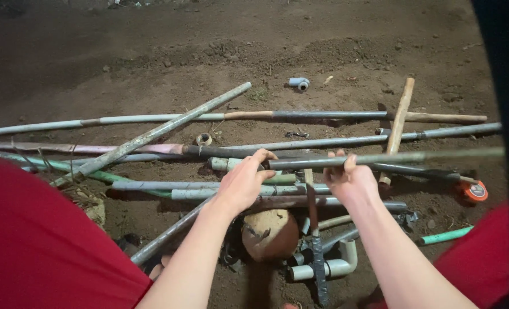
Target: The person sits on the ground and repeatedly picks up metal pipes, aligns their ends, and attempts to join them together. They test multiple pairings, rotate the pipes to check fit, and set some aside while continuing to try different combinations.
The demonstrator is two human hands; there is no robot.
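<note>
So you've got a long, thin, dull grey-green metal pipe (380, 158), scuffed and dusty looking. It sits roughly level, running from just left of the middle of the view out toward the right edge, tilted up a touch at the far end. It's lifted clear above the heap of other pipes on the dirt ground. Its near end is a plain cut end, dark inside.

Dim night scene, near light from camera side; far ground dark, slight blur.
</note>
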